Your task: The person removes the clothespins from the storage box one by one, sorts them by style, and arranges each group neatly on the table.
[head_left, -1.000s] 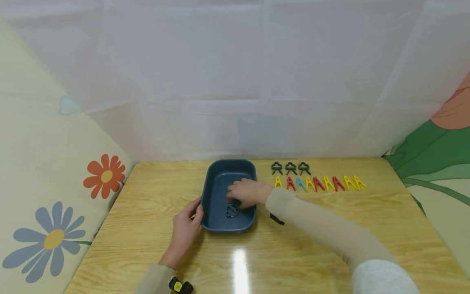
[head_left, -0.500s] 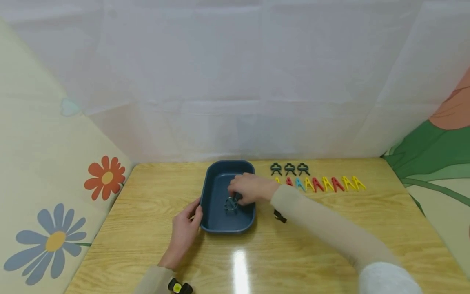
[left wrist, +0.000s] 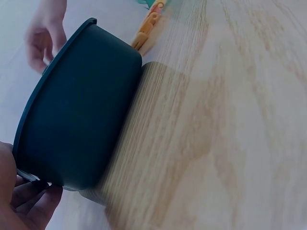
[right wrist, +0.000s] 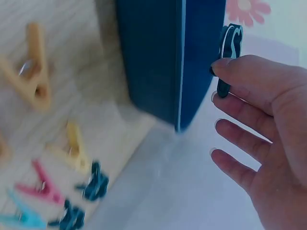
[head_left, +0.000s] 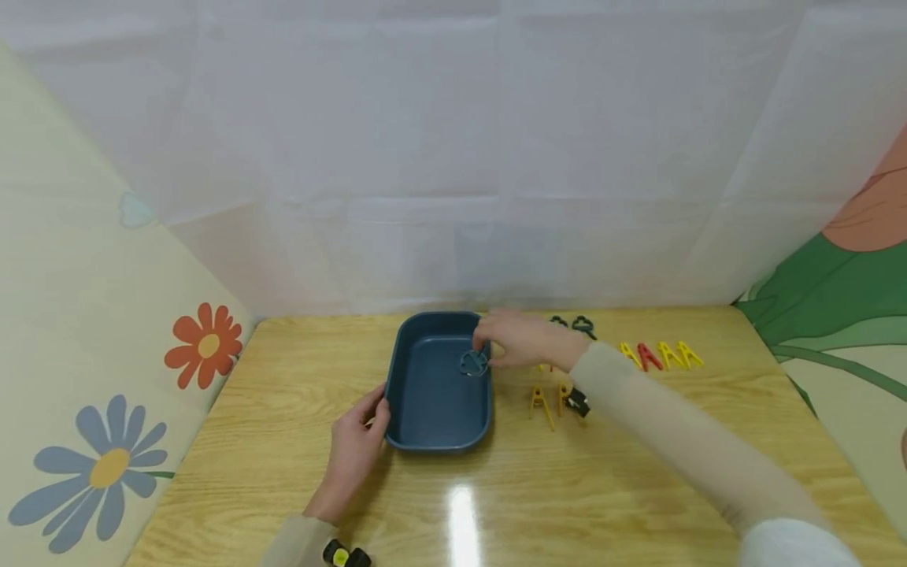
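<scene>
A dark green spring clip (head_left: 473, 363) is pinched between the thumb and forefinger of my right hand (head_left: 520, 340). Its other fingers are spread apart in the right wrist view, where the clip (right wrist: 231, 52) is seen edge-on by the bin's rim. The clip is at the right inner side of a dark blue rectangular bin (head_left: 428, 394). At the bin's left side, my left hand (head_left: 357, 441) holds the wall near the rim. The left wrist view shows its fingers (left wrist: 41, 206) against the bin's outer wall (left wrist: 81, 105).
Right of the bin lies a row of yellow and red clips (head_left: 648, 356), partly hidden by my right arm. Dark clips (head_left: 583, 324) lie behind them. Closer in are two orange clips (head_left: 540, 403). A white sheet (head_left: 397, 157) hangs behind the wooden table (head_left: 298, 378).
My right hand has risen from the bin's middle toward its right rim, carrying the dark clip. The orange clips have come out from under the right forearm. My left hand has stayed put.
</scene>
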Motion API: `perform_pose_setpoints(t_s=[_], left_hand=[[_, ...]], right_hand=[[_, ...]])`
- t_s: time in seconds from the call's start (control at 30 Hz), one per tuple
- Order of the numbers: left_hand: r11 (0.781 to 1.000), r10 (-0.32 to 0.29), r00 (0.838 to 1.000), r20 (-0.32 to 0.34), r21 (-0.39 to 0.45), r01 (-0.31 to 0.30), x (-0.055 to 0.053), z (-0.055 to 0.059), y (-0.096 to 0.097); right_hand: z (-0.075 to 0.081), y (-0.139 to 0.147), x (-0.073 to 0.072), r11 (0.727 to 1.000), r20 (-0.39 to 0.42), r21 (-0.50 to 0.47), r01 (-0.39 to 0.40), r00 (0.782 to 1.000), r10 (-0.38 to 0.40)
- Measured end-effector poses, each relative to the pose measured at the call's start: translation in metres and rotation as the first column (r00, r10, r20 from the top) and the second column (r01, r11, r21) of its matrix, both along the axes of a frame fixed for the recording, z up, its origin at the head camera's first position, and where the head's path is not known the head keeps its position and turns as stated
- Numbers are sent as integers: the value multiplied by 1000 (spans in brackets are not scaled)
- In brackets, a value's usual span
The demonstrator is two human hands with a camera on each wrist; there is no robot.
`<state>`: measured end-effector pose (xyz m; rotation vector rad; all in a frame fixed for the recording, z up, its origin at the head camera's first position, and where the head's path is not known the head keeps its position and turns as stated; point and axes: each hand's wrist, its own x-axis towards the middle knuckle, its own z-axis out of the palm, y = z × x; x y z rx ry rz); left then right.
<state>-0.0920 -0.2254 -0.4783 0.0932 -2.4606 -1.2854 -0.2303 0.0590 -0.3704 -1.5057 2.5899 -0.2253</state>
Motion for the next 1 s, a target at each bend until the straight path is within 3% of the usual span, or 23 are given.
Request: perform_pose_setpoints(t_s=[0.23,0.43,0.6,0.8,0.87,1.0], left_hand=[[1000,-1,1000,-9,-21,1,-1,2,0],[1000,-3,1000,18,-19,3,-1,3,0],[1000,-4,999,36,-9,5,0,3,-1],[1000,-2,1000,12,-12,2,1,1,-3],[1000,0,1000,11,-12,0,1,2,-3],[1000,4,1000,9,-9,-4,2,3,-3]], right_hand=[[6,49,-15,990,23,-119,79,997,-77],[-1,89,-23,959,67,-163,233,972,-225],[-14,120,-29,911,110,-165,378,925,-364],[-27,148,-33,844,138,-196,499,866,-480],[-32,155,-34,815,155,-210,540,841,-518],[-42,164,-35,738,218,-216,640,768,-602]])
